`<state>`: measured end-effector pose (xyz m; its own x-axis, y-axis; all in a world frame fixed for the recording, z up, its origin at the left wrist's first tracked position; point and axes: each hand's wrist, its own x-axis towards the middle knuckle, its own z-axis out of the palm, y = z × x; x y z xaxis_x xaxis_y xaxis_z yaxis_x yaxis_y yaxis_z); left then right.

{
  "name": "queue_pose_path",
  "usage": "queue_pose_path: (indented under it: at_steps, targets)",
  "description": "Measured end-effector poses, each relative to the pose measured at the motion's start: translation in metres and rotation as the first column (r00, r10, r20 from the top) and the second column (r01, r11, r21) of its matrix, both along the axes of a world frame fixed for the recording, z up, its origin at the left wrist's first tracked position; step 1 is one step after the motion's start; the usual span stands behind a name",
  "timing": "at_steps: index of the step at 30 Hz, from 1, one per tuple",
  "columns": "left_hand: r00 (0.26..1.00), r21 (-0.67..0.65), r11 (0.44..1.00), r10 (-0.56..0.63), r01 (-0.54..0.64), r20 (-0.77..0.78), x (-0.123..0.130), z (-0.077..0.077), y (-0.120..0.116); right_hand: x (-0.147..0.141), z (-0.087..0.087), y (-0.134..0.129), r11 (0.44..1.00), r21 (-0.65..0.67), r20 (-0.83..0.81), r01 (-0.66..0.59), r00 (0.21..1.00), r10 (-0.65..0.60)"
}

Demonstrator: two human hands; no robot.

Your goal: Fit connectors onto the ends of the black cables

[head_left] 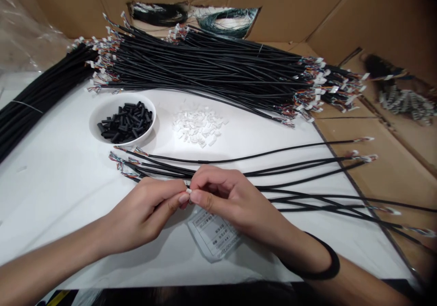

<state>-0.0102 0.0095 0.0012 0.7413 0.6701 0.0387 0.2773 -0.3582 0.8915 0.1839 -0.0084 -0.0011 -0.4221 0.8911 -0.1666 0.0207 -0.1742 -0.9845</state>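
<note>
My left hand (150, 208) and my right hand (232, 196) meet tip to tip above the white table. Thumb and forefinger of each are pinched together at a small white piece (188, 191), mostly hidden by the fingers. I cannot make out whether a cable is also in the grip. Just beyond the hands lie several black cables (297, 164) with coloured wire ends and white connectors. Under my right hand rests a plastic bag with a printed label (211, 237).
A white bowl (150, 126) holds short black tubes (126, 121). Beside it is a pile of small white pieces (198, 126). Behind lies a large stack of black cables (211, 64), with a tied cable bundle (30, 99) at left. Cardboard walls (280, 10) enclose the back and right.
</note>
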Motion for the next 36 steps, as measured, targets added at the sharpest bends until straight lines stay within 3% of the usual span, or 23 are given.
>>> queue_pose_path:
  at_steps: [14, 20, 28, 36]
  targets:
    - [0.998, -0.219, 0.974, 0.059, -0.049, 0.037, -0.0015, 0.0028, -0.0023, -0.0006, 0.0031, -0.0012, 1.0, -0.025, 0.015, -0.013, 1.0, 0.013]
    - [0.995, -0.405, 0.913, 0.077, -0.046, 0.063, -0.0031, 0.0021, -0.0028, -0.002, 0.0052, -0.0006, 0.997, -0.08, -0.049, -0.003, 0.999, 0.0]
    - [0.989, -0.552, 0.831, 0.129, -0.07, 0.068, -0.0041, -0.0032, -0.0025, -0.0023, 0.0072, 0.0002, 0.989, -0.145, -0.072, 0.029, 0.997, -0.04]
    - [0.986, -0.557, 0.827, 0.147, -0.076, 0.083, -0.0045, -0.0008, -0.0024, -0.0031, 0.0055, 0.0012, 0.987, -0.151, -0.06, 0.054, 0.996, -0.063]
